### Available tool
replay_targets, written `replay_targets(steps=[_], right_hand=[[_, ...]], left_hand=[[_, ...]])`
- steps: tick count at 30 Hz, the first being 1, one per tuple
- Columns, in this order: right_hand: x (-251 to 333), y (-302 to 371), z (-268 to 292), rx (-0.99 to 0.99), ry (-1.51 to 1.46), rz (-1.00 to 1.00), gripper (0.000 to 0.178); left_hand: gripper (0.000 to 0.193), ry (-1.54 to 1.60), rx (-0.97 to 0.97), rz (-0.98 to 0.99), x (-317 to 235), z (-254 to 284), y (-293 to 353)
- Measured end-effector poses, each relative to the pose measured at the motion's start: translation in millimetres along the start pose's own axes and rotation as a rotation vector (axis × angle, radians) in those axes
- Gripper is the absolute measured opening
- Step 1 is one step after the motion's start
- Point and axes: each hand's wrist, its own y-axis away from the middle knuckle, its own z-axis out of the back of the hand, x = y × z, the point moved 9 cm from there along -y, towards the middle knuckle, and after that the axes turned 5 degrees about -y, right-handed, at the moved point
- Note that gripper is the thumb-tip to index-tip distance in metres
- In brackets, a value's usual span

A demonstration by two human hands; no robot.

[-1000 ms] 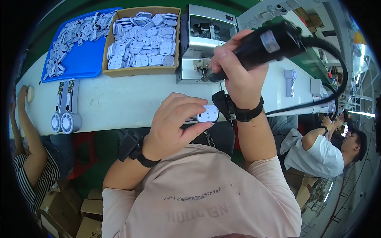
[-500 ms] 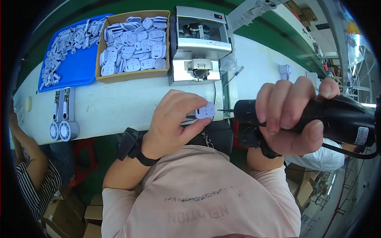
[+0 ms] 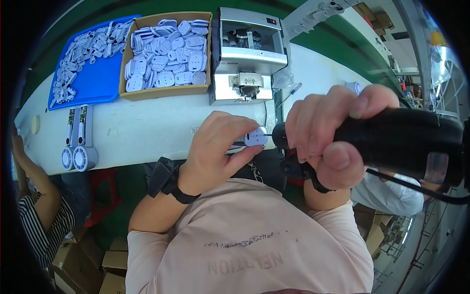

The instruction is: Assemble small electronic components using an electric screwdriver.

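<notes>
Between the thumb and fingers of my left hand (image 3: 218,149) is a small white plastic housing (image 3: 256,136) with rounded corners and small holes in its face. My right hand (image 3: 338,132) is wrapped round a black electric screwdriver (image 3: 401,142), held level. Its thin bit reaches left to the housing's face and appears to touch it; whether a screw sits at the tip is too small to tell. A cable hangs from the tool's rear. Beyond my hands stands a silver screw feeder (image 3: 249,61) with a clear window.
A cardboard box (image 3: 166,92) full of similar white housings stands left of the feeder. Next to it, a blue tray (image 3: 100,81) holds many small white parts. Two white handheld fans (image 3: 84,142) lie nearer. Another person's arm (image 3: 36,171) is at the far left.
My right hand has moved left with the electric screwdriver, bringing its bit from a short gap up to the white housing. My left hand has hardly moved.
</notes>
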Motion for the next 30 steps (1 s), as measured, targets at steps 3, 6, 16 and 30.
replay_targets(steps=[3,6,16,30], right_hand=[[3,2,5,-0.009,-0.018,-0.009,0.045],[1,6,17,-0.064,-0.046,-0.048,0.047],[0,42,121,-0.494,-0.449,0.011,0.037],[-130,141,258,-0.848,0.577,-0.479,0.054]], left_hand=[[0.049,-0.016,0.040,-0.006,1,-6,0],[0.049,0.001,0.047,-0.008,0,-12,-3],[0.054,-0.158,0.344,0.063,21,-43,-3],[0.068,-0.696,0.759,0.124,35,-50,-5]])
